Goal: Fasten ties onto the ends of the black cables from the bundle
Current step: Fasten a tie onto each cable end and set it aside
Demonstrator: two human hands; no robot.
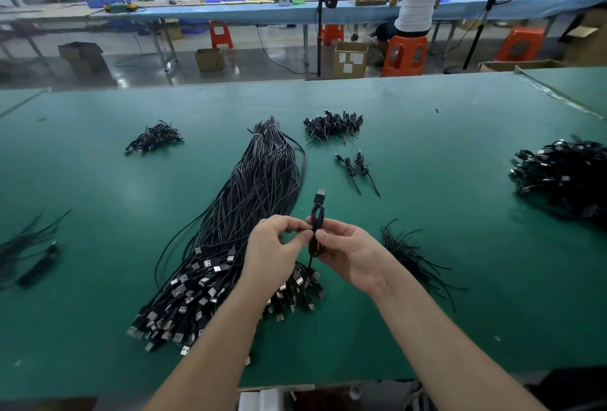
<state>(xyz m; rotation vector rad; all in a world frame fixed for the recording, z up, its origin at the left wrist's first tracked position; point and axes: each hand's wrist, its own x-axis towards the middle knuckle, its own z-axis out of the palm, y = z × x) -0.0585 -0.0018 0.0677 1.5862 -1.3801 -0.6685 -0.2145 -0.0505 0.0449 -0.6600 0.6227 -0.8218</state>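
Twisting a tie round the folded black cable (317,230), judging by the pinch: best keeping the loops squeezed flat and winding snugly at the middle, so nothing is springing loose. Holding the cable upright above the green table (460,148), plug end pointing up, right hand (348,254) curling fingers and thumb round its lower half. Pinching at the cable's waist with the left hand (274,248), fingertips closed together; tie itself too small to make out. Lying just beneath, the big bundle (249,213); loose ties (410,256) waiting beside the right wrist.
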